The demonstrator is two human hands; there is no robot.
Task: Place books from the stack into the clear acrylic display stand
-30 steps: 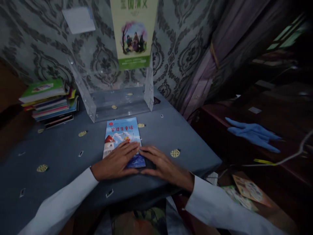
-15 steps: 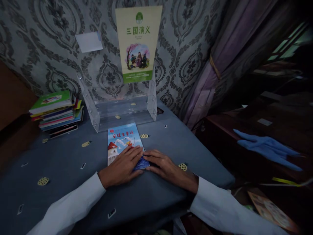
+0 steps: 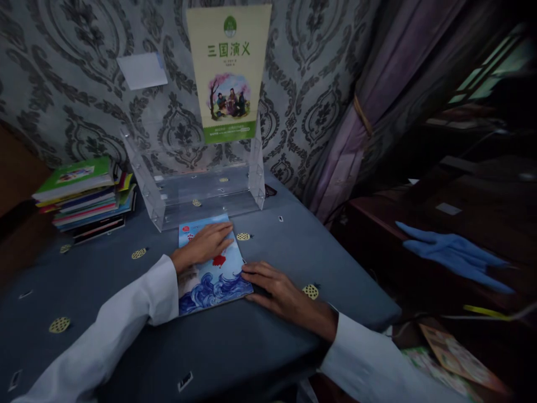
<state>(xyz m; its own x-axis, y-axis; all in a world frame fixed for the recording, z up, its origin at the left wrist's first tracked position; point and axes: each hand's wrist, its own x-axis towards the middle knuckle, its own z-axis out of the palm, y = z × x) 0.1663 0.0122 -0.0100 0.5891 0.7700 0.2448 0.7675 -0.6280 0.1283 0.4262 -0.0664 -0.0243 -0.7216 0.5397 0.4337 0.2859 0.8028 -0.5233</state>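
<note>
- The blue book (image 3: 213, 291) lies mid-frame, long axis up-frame, top edge away from you.
- Your left hand (image 3: 205, 243), fingers narrow, mostly hides its title.
- Your right hand (image 3: 279, 291) meets its right edge; grip unclear.
- Upper-centre cream cover (image 3: 230, 61): "三国演义".

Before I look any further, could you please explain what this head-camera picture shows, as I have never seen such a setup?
There is no machine here: these are a person's two bare hands, seen by a camera worn on their head, looking forward and down. The left hand lies flat on the cover of a blue book; the right hand has its fingers at the book's right edge. The book rests on the table, not lifted. Also on the table are a clear stand, with a cream book upright at its top, and a stack of books to the left.
</note>
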